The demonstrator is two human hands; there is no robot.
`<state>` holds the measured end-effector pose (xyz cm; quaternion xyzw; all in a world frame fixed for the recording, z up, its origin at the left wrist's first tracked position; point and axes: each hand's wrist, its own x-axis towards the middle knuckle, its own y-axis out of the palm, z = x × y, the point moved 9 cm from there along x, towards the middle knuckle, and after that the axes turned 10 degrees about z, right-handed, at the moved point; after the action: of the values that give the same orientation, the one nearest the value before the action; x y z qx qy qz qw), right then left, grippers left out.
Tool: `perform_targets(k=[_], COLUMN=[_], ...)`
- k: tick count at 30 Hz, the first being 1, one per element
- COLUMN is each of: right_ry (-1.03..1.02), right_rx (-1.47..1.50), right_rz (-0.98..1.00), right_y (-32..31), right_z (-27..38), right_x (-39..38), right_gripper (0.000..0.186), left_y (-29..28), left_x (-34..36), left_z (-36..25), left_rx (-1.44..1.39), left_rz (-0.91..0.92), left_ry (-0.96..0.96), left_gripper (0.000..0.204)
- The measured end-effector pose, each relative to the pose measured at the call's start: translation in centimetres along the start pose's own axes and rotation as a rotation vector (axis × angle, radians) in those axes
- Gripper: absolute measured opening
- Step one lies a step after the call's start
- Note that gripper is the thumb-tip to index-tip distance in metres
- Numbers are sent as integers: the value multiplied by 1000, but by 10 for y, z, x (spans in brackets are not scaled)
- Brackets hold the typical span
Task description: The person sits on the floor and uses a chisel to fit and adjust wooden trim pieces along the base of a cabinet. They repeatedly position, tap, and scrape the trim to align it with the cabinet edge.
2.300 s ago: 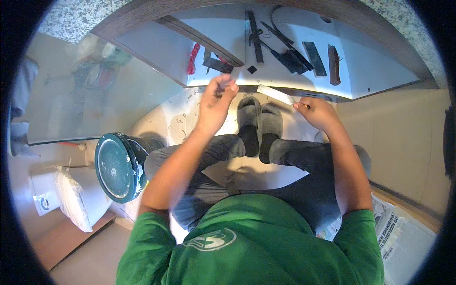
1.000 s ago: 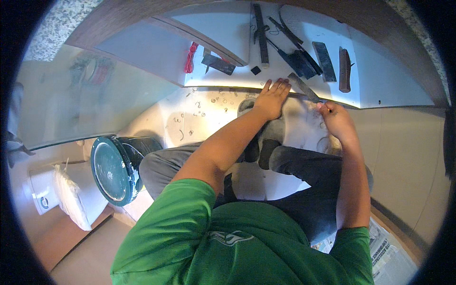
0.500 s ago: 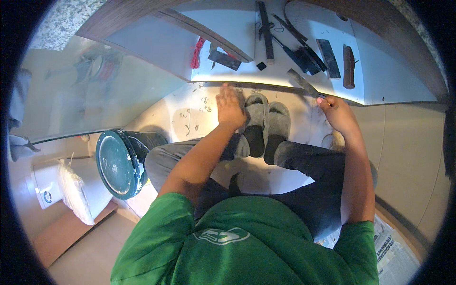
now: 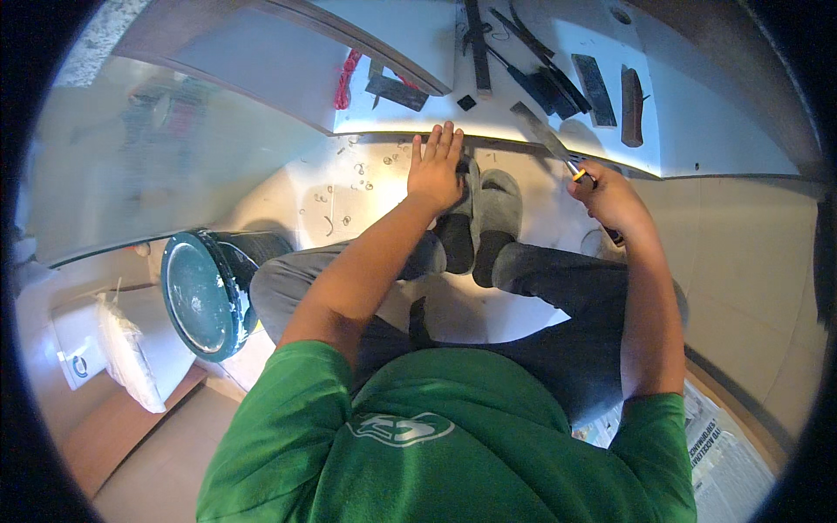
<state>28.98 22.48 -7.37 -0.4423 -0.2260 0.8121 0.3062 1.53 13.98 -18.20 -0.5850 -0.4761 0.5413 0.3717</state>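
Observation:
My right hand point(image 4: 610, 202) is closed round the black-and-yellow handle of a chisel point(image 4: 545, 133). Its flat grey blade points up and left across the lit front edge of the white cabinet floor point(image 4: 488, 118). Fingers stretched and spread, my left hand point(image 4: 435, 171) holds nothing. It is beside the grey slippers point(image 4: 500, 205), its fingertips near the dark strip along that cabinet edge; I cannot tell whether they touch it.
Inside the cabinet lie dark flat strips point(image 4: 595, 89), a brown wooden block point(image 4: 632, 106), a red cord bundle point(image 4: 346, 80) and a small black square point(image 4: 466, 103). Curled shavings point(image 4: 330, 209) litter the floor. A green-lidded bucket point(image 4: 202, 295) stands left; newspaper point(image 4: 728, 449) lies right.
My left hand has moved slightly right and its fingers have spread. My right hand has shifted a little, and more of the chisel's handle shows. The whole view has tilted slightly.

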Motion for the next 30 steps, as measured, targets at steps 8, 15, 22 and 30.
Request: perform_targets(k=[8,15,22,30], right_ry=[27,-3,97,17], right_rx=[-44,64,-320,-290], right_rz=[-66,-29,-26,17], right_y=[-7,-4,-41,-25], right_z=[6,-1,3,8], right_x=[0,2,11,18], right_gripper=[39,37,43,43], left_y=[2,-12,-7,-99], left_x=[10,11,-5,-19], left_z=[-29,-51,-93,-151], left_rx=[-45,-65,-477,-506], left_rz=[-54,-131,160,-628], left_ry=[98,123,234,537], left_gripper=[95,82,39,37])
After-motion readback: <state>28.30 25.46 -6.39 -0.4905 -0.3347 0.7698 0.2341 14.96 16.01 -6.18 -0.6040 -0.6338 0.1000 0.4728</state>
